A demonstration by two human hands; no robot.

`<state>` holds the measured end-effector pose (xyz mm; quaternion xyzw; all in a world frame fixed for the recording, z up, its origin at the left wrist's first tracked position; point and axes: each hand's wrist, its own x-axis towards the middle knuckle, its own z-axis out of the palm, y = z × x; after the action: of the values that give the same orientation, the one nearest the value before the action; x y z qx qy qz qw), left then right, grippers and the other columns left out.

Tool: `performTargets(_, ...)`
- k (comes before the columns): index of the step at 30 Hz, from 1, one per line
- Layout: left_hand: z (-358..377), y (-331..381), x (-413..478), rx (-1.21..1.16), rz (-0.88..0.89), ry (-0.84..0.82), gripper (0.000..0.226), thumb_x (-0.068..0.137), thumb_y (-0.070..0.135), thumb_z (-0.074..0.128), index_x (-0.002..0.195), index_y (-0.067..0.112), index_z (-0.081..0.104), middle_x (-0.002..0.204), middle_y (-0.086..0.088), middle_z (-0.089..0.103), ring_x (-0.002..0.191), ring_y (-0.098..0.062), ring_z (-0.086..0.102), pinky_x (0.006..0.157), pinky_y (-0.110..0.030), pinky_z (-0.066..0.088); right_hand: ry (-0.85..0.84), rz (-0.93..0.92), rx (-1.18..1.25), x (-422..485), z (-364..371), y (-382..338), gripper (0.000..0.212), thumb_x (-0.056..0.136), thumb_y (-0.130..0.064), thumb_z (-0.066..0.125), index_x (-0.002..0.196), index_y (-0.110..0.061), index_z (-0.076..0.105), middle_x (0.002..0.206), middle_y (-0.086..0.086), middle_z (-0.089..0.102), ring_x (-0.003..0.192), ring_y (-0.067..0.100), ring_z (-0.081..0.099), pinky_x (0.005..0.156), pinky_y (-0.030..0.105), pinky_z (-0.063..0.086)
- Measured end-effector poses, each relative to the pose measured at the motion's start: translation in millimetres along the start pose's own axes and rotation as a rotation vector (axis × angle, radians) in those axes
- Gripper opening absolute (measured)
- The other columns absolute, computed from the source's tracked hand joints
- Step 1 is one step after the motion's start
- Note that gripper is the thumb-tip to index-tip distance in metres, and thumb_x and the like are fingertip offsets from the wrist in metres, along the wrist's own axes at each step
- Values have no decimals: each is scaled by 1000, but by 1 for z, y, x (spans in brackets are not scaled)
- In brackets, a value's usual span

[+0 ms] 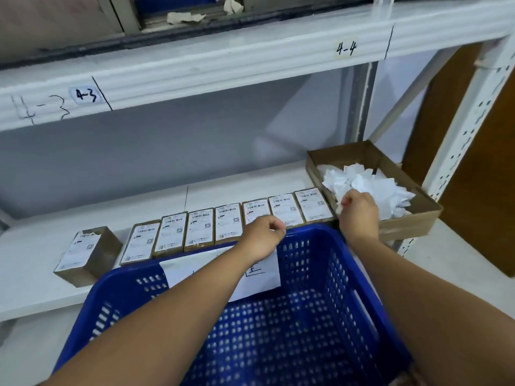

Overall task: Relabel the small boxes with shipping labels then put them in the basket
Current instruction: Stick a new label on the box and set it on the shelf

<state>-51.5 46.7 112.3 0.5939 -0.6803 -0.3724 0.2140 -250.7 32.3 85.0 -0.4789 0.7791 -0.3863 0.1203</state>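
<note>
Far to the left of our left hand, one box (86,254) sits askew and apart from the others, its label torn at the top. That one could be missed or binned with a bad label. From there a row of boxes (195,229) runs along the shelf (33,285) and passes under our left hand, all lying label up and edge to edge. They are packed so tightly that lifting one could drag its neighbour off the front edge.

Our left hand (263,232) hovers over the row with its fingers curled in. Nothing shows in them, and we cannot tell whether they touch the box beneath. Below both hands the basket (328,240) holds no boxes, so none of the row has gone in yet. A loose sheet (262,277) draped on its far rim could slip inside and get buried.

Our right hand (359,215) is curled at the near edge of the tray (412,218) of scraps (370,185). It may be pinching a scrap, but we cannot tell. A sticky scrap could cling to our fingers and land on a fresh label.
</note>
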Motion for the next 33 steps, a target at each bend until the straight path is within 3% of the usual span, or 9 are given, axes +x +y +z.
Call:
performTargets(3, 10, -7, 10, -6, -21, -23, 11, 95, 17, 53, 93, 22, 63, 105, 8, 60, 105, -13, 56, 86, -24, 40, 27, -107, -55, 17, 4, 5, 31, 89, 12, 43, 109, -2, 62, 124, 14, 48, 106, 28, 50, 88, 29, 38)
performTargets(6, 19, -15, 19, -5, -50, -51, 15, 95, 17, 52, 89, 25, 64, 105, 7, 62, 107, -14, 57, 90, -27, 43, 20, -118, -61, 34, 12, 15, 32, 93, 5, 42, 119, -2, 60, 130, 9, 44, 111, 15, 47, 103, 33, 39)
performTargets(10, 25, -23, 26, -30, -78, -58, 16, 96, 17, 51, 89, 25, 64, 103, 7, 62, 105, -13, 56, 88, -27, 43, -183, -55, -370, 39, 28, 39, 27, 96, -3, 43, 115, 4, 60, 132, 16, 43, 119, 29, 43, 101, 40, 41)
performTargets(13, 30, -27, 29, -76, -111, -60, 14, 97, 19, 51, 94, 21, 65, 94, 11, 60, 94, -12, 56, 80, -25, 41, -356, -42, -583, 33, 41, 51, 43, 100, -25, 42, 135, -2, 46, 138, 17, 44, 128, 31, 43, 112, 45, 26)
performTargets(16, 35, -32, 30, -107, -124, -72, 14, 96, 18, 51, 93, 20, 65, 98, 8, 61, 96, -11, 56, 81, -25, 41, -368, -48, -599, 29, 51, 55, 55, 98, -31, 44, 143, -3, 29, 144, 20, 40, 136, 33, 36, 117, 46, 18)
performTargets(21, 37, -39, 27, -125, -126, -95, 14, 96, 18, 52, 94, 20, 65, 99, 8, 61, 98, -11, 56, 84, -24, 40, -176, -135, -602, 25, 47, 53, 43, 90, -9, 43, 133, -11, 38, 127, 15, 51, 119, 34, 44, 103, 45, 30)
performTargets(26, 28, -50, 22, -129, -140, -87, 13, 97, 19, 52, 91, 21, 63, 99, 7, 60, 88, -9, 56, 81, -23, 42, -67, -220, -515, 22, 46, 54, 42, 87, -6, 46, 129, -8, 47, 114, 19, 56, 105, 36, 45, 84, 43, 36)
performTargets(29, 21, -58, 19, -128, -156, -60, 14, 97, 19, 51, 89, 21, 63, 102, 4, 62, 90, -12, 58, 73, -21, 43, -29, -244, -436, 19, 46, 51, 39, 89, -7, 48, 127, -4, 52, 111, 21, 57, 103, 38, 45, 83, 44, 36)
performTargets(33, 11, -66, 13, -135, -176, -20, 16, 96, 19, 53, 84, 23, 63, 103, 2, 65, 102, -16, 60, 86, -27, 46, -59, -304, -321, 5, 52, 38, 36, 89, -5, 50, 124, -3, 57, 111, 22, 60, 104, 38, 47, 86, 47, 40)
